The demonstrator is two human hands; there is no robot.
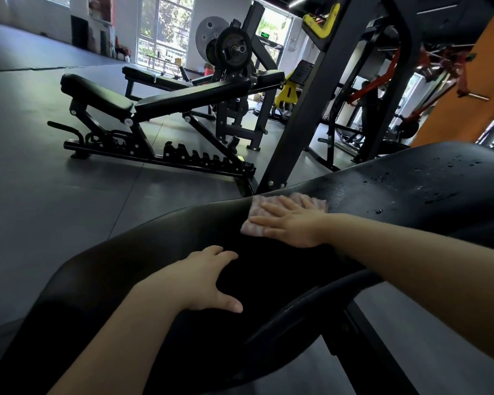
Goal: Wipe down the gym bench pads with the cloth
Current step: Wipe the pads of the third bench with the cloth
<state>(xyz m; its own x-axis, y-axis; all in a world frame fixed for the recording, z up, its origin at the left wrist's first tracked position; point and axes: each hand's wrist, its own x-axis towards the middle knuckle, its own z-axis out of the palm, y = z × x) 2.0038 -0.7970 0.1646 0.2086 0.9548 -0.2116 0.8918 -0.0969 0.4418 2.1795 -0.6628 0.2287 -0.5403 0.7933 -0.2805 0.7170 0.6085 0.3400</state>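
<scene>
Cloth: pale pink, flat on the black pad, under the right hand. Right hand's fingers straight and spread, palm pressing the cloth to the pad; nothing gripped. Left hand nearer the camera, apart from the cloth: fingers and thumb spread, resting bare on the pad, holding nothing. Beyond the right hand, the pad surface carries water droplets. Past both hands, on the floor: a second adjustable bench, a black rack upright, and a plate-loaded machine.
</scene>
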